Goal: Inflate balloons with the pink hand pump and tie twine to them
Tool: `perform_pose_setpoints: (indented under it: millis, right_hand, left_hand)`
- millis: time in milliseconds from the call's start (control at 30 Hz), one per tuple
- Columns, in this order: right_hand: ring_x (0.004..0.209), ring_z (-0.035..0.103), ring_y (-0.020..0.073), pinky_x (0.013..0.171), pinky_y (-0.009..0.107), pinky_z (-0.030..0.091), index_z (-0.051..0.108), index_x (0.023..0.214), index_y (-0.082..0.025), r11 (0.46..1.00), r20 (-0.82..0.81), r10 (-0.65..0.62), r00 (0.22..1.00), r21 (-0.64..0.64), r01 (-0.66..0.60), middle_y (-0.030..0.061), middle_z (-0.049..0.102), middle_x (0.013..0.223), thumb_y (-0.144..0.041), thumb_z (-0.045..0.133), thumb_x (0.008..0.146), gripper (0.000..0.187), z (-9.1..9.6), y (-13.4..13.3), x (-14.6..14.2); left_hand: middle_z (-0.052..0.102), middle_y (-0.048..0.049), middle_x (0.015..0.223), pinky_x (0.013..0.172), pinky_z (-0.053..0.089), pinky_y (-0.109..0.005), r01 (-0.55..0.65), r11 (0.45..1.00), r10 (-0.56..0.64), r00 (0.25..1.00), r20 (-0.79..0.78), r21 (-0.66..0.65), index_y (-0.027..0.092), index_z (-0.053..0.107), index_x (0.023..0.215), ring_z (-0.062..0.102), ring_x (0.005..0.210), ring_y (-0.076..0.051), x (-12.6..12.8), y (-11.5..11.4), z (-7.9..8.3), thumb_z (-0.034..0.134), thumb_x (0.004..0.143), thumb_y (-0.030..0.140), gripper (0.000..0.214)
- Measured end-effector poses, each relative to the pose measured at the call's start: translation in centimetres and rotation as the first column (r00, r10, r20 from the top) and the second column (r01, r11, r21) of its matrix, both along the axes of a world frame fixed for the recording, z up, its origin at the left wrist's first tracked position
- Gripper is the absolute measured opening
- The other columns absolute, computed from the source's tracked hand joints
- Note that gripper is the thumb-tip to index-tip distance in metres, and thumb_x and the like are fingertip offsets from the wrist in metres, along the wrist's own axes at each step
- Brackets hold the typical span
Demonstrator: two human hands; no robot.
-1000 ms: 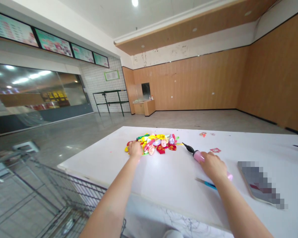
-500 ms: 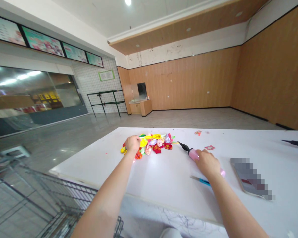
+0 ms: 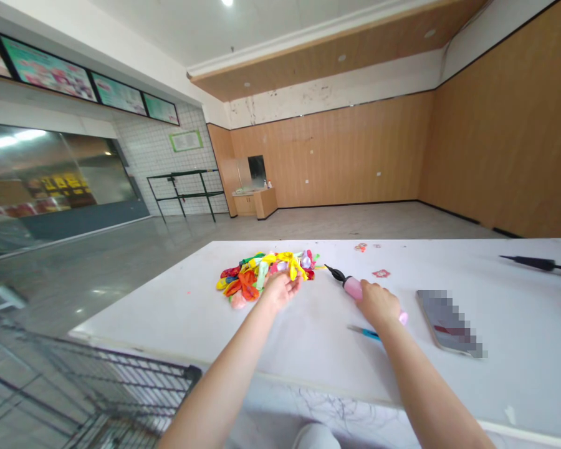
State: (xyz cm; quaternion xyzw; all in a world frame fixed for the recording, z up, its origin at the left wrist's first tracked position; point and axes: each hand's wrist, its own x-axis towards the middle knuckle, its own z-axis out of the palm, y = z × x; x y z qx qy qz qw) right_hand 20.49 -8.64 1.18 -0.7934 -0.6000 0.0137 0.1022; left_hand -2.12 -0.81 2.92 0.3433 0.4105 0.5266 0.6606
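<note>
Deflated balloons (image 3: 249, 285) of many colours lie in a loose pile on the white table. My left hand (image 3: 283, 290) is at the pile's near right side, with its fingers around the lower part of a yellow balloon (image 3: 290, 260). Wrapped around the pink barrel of a hand balloon pump (image 3: 353, 287) is my right hand (image 3: 379, 304). The pump's black nozzle points left toward the pile. Just in front of my right hand lies a slim blue-handled tool (image 3: 370, 333) with a thin grey tip, its far end hidden behind my forearm.
A phone (image 3: 449, 324) lies to the right on the table (image 3: 308, 355). Farther right is another black-nozzled tool (image 3: 542, 263). Small red rings (image 3: 381, 274) lie beyond the pump. A wire cart (image 3: 116, 374) stands against the table's left front edge.
My left hand has moved right along the pile and now has a yellow balloon in its fingers. My right hand still grips the pump. The camera view has shifted to the right.
</note>
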Motion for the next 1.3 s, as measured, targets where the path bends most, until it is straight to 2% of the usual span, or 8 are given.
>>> perform_pose_setpoints:
  millis: [233, 367, 500, 633, 733, 833, 1033, 1300]
  right_hand:
    - [0.103, 0.061, 0.0264, 0.079, 0.032, 0.046, 0.05, 0.128, -0.019, 0.972, -0.079, 0.019, 0.997, 0.235, 0.0, 0.0132, 0.065, 0.112, -0.03, 0.054, 0.086, 0.043, 0.8, 0.0, 0.1]
    - [0.105, 0.058, 0.0269, 0.085, 0.032, 0.044, 0.046, 0.136, -0.014, 0.844, -0.263, 0.137, 0.955, 0.535, 0.027, 0.0155, 0.062, 0.118, -0.039, 0.055, 0.085, 0.057, 1.0, 0.7, 0.3]
    - [0.085, 0.06, 0.0248, 0.074, 0.033, 0.046, 0.06, 0.118, -0.011, 0.739, -0.532, 0.37, 0.761, 0.665, 0.105, 0.0117, 0.067, 0.099, -0.048, 0.06, 0.077, 0.055, 1.0, 1.3, 0.4]
    - [0.068, 0.059, 0.0194, 0.061, 0.029, 0.047, 0.063, 0.091, -0.013, 0.821, -0.809, 0.471, 0.352, 0.548, 0.161, 0.0053, 0.065, 0.077, -0.05, 0.062, 0.075, 0.04, 0.8, 1.2, -0.2]
    - [0.065, 0.062, 0.0173, 0.06, 0.028, 0.052, 0.059, 0.09, -0.016, 0.925, -0.929, 0.361, -0.076, 0.347, 0.154, 0.0046, 0.066, 0.076, -0.043, 0.064, 0.077, 0.031, 0.7, 0.8, -1.0]
    - [0.065, 0.065, 0.0161, 0.06, 0.027, 0.055, 0.059, 0.089, -0.015, 0.977, -0.929, 0.207, -0.306, 0.179, 0.116, 0.0062, 0.068, 0.077, -0.039, 0.062, 0.081, 0.026, 0.7, 0.7, -1.7]
    - [0.075, 0.069, 0.0177, 0.064, 0.028, 0.058, 0.058, 0.104, -0.014, 0.995, -0.883, 0.096, -0.459, 0.081, 0.053, 0.008, 0.071, 0.085, -0.036, 0.057, 0.087, 0.027, 0.1, 1.1, -2.1]
    - [0.066, 0.069, 0.0174, 0.06, 0.029, 0.059, 0.056, 0.104, -0.012, 0.998, -0.881, 0.05, -0.471, 0.02, 0.068, 0.0088, 0.071, 0.082, -0.036, 0.058, 0.088, 0.029, 0.0, 1.1, -1.8]
  left_hand:
    - [0.066, -0.0055, 0.074, 0.049, 0.044, -0.017, 0.064, 0.993, -0.048, 0.986, 0.16, -0.099, 0.012, 0.062, 0.082, 0.06, 0.058, -0.009, 4.2, -1.8, -1.8, 0.057, 0.073, 0.008, 0.012]
    - [0.062, -0.0009, 0.065, 0.043, 0.035, -0.017, -0.001, 1.0, 0.002, 0.997, 0.075, -0.004, 0.013, 0.063, 0.078, 0.05, 0.047, -0.006, 5.1, -1.1, -3.2, 0.065, 0.067, 0.018, 0.012]
    - [0.061, 0.0011, 0.063, 0.05, 0.036, -0.017, -0.155, 0.973, 0.162, 0.986, -0.03, 0.169, 0.014, 0.064, 0.071, 0.053, 0.055, -0.008, 5.3, -0.6, -4.5, 0.072, 0.058, 0.022, 0.017]
    - [0.068, -0.0036, 0.075, 0.063, 0.044, -0.02, -0.181, 0.953, 0.175, 0.983, 0.048, 0.243, 0.014, 0.065, 0.071, 0.062, 0.072, -0.013, 5.4, -0.5, -4.5, 0.072, 0.057, 0.021, 0.017]
    - [0.069, -0.0042, 0.076, 0.061, 0.047, -0.024, -0.13, 0.977, 0.108, 0.985, 0.134, 0.171, 0.015, 0.064, 0.075, 0.064, 0.07, -0.015, 5.5, -0.7, -4.1, 0.073, 0.058, 0.024, 0.022]
    - [0.068, -0.0034, 0.074, 0.055, 0.048, -0.024, -0.099, 0.989, 0.079, 0.981, 0.18, 0.109, 0.015, 0.063, 0.078, 0.063, 0.062, -0.015, 5.6, -1.0, -3.8, 0.075, 0.059, 0.023, 0.025]
    - [0.07, -0.0077, 0.079, 0.058, 0.051, -0.024, -0.118, 0.99, 0.096, 0.965, 0.242, 0.078, 0.011, 0.065, 0.079, 0.065, 0.065, -0.014, 5.6, -0.9, -4.1, 0.073, 0.071, 0.023, 0.016]
    - [0.067, -0.0041, 0.071, 0.058, 0.053, -0.016, -0.212, 0.977, 0.21, 0.928, 0.306, -0.029, 0.012, 0.062, 0.078, 0.065, 0.063, -0.01, 5.1, -0.4, -4.0, 0.065, 0.07, -0.008, 0.021]
